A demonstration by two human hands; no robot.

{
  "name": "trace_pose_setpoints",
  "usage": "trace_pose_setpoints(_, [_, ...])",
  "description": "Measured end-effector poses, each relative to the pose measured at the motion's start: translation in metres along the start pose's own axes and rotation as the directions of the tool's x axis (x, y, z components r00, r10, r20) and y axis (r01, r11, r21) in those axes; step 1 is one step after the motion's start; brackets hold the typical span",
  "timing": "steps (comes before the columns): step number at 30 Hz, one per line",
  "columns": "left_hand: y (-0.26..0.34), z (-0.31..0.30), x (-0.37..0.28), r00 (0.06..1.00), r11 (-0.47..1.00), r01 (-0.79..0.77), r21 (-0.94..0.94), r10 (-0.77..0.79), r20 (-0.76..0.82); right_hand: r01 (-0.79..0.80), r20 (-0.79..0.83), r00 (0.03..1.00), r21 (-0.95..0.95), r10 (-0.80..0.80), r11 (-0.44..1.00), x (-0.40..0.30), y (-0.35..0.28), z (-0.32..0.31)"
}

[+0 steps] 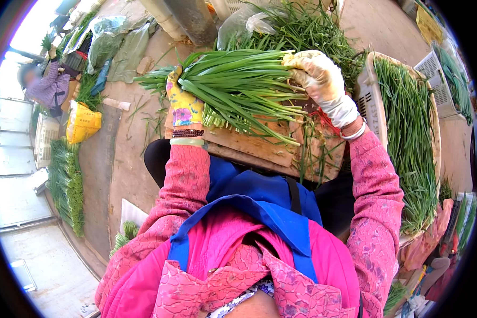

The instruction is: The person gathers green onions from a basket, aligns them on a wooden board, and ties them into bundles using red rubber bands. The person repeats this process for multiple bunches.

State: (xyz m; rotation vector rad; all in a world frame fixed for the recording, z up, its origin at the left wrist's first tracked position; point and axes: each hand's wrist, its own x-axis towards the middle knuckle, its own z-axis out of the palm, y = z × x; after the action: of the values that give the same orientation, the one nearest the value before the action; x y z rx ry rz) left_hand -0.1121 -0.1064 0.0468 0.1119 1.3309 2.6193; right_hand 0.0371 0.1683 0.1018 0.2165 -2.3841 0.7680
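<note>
A loose bunch of garlic chives [238, 79] lies across the air above a wooden board [250, 147], leaves to the left and pale stem ends to the right. My left hand [185, 97], in a yellow flowered glove, is wrapped around its leafy part. At the other end my right hand [316, 79], in a stained white glove, has its fingers curled on the upper stem ends; its fingertips are partly hidden. Below the bunch, more cut chive stems [222, 119] show on the board. Red ties [325, 120] lie beside my right wrist.
A heap of chives [302, 33] with a clear plastic bag [242, 26] is beyond the board. At right stands a crate [371, 85] full of chives. Bundled chives [67, 183] line the left floor, near a yellow bag [83, 122]. Another person [49, 85] sits far left.
</note>
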Motion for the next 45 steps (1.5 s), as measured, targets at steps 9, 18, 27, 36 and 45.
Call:
trace_pose_setpoints(9, [0.022,0.013,-0.009,0.98,0.953,0.144,-0.266,-0.175,-0.097,-0.336,0.125,0.868,-0.564,0.481,0.754,-0.038,0.093,-0.064])
trace_pose_setpoints(18, [0.022,0.028,-0.018,0.988,0.968,0.072,-0.239,-0.103,-0.117,0.194,0.179,0.978,-0.622,-0.103,0.758,0.008,-0.031,0.002])
trace_pose_setpoints(27, [0.027,-0.017,0.009,0.962,0.956,-0.272,-0.11,0.266,-0.066,-0.086,0.102,0.931,-0.872,0.35,0.482,-0.02,0.068,-0.072])
trace_pose_setpoints(36, [0.033,0.007,0.002,0.985,0.948,-0.174,-0.268,0.163,-0.064,-0.454,0.253,0.814,-0.284,0.522,0.845,0.031,-0.015,-0.004])
trace_pose_setpoints(45, [0.047,0.008,-0.005,0.982,0.927,-0.184,-0.326,0.165,-0.088,-0.508,0.279,0.817,-0.07,0.506,0.859,0.027,-0.028,0.017])
